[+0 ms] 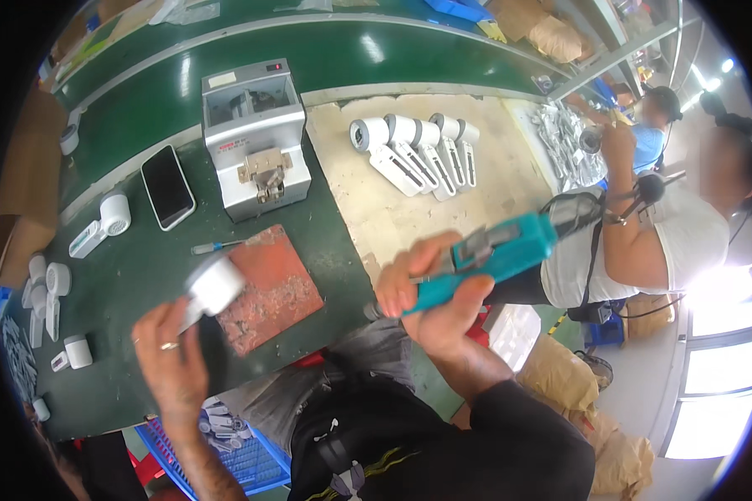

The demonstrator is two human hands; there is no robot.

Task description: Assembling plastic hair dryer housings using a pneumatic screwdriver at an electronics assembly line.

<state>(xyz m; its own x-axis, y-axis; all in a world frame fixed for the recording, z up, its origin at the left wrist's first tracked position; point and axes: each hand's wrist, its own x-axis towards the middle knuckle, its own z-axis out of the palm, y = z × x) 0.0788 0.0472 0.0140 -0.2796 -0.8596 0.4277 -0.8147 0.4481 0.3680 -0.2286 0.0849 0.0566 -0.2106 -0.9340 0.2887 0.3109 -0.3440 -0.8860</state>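
My left hand (171,355), a ring on one finger, grips a white handheld appliance (215,285) by its thin handle. Its round head is blurred and tilted over the worn red pad (271,288). In my right hand (447,313) lies a teal electric screwdriver (497,255), my fingers wrapped around its body. The tool is level, its tip pointing left and its cord running off to the right, well apart from the appliance. Beside the pad's far edge rests a small screwdriver (213,247) with a blue handle.
A grey screw feeder (255,142) stands behind the pad, with a phone (168,186) left of it. Several white appliances (426,154) line the pale board; others lie at far left. A blue basket (251,468) sits below the table edge. A co-worker (635,234) is at right.
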